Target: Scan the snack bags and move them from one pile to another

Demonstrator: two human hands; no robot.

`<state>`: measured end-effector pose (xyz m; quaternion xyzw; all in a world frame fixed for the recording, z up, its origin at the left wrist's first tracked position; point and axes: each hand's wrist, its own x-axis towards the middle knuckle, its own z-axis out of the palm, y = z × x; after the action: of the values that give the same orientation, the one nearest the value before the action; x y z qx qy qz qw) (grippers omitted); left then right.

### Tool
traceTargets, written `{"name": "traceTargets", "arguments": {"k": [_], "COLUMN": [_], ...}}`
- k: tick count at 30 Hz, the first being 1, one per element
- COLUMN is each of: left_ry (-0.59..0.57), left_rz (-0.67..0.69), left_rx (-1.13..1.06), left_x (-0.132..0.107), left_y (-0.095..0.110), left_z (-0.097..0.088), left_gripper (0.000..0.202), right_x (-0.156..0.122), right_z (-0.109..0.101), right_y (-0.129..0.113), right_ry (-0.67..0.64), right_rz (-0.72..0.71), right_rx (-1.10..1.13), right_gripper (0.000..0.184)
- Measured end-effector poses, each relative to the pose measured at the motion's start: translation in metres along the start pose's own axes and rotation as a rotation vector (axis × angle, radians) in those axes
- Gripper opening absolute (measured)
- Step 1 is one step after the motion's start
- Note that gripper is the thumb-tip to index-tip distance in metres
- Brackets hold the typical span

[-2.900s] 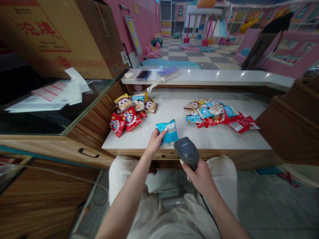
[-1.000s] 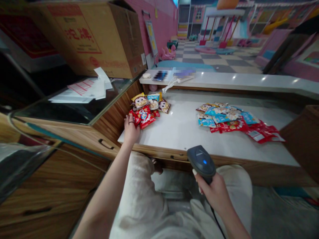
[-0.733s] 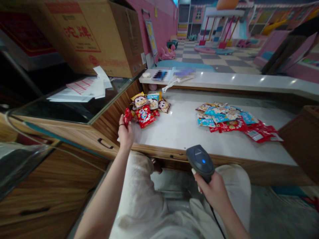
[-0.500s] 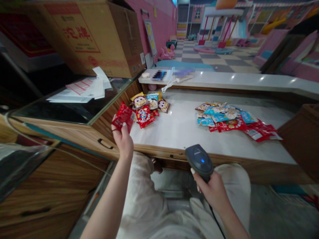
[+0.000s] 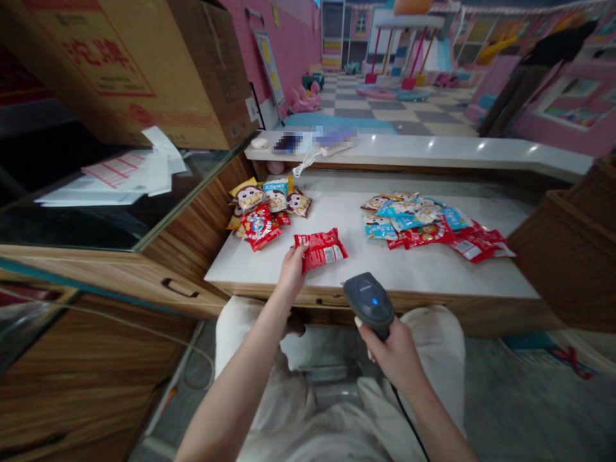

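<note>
Snack packet point(image 5: 321, 249) in left hand point(image 5: 291, 273)

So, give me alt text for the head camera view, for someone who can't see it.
A person's left hand holds a red snack packet at a white counter, while the right hand grips a corded barcode scanner. A left pile and right pile of snack packets lie beyond.
</note>
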<state>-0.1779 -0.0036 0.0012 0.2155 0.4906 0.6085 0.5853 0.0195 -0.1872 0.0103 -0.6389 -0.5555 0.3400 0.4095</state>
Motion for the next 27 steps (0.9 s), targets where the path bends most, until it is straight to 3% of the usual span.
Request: {"name": "traceTargets", "arguments": {"k": [10, 19, 27], "left_ry": [-0.107, -0.164, -0.112], "left_rz": [0.089, 0.144, 0.119], "left_rx": [0.138, 0.108, 0.144], "left_x": [0.009, 0.006, 0.013], "left_y": [-0.022, -0.02, -0.026], "left_z": [-0.025, -0.023, -0.028], "left_gripper": [0.039, 0.036, 0.041], "right_x": [0.005, 0.004, 0.003], "right_z": [0.005, 0.004, 0.006], "right_y": [-0.023, -0.021, -0.017], "right_ry": [-0.041, -0.064, -0.047], "right_rz": [-0.028, -0.028, -0.006], "right_rx": [-0.007, -0.028, -0.004], "right_gripper": [0.022, 0.022, 0.022]}}
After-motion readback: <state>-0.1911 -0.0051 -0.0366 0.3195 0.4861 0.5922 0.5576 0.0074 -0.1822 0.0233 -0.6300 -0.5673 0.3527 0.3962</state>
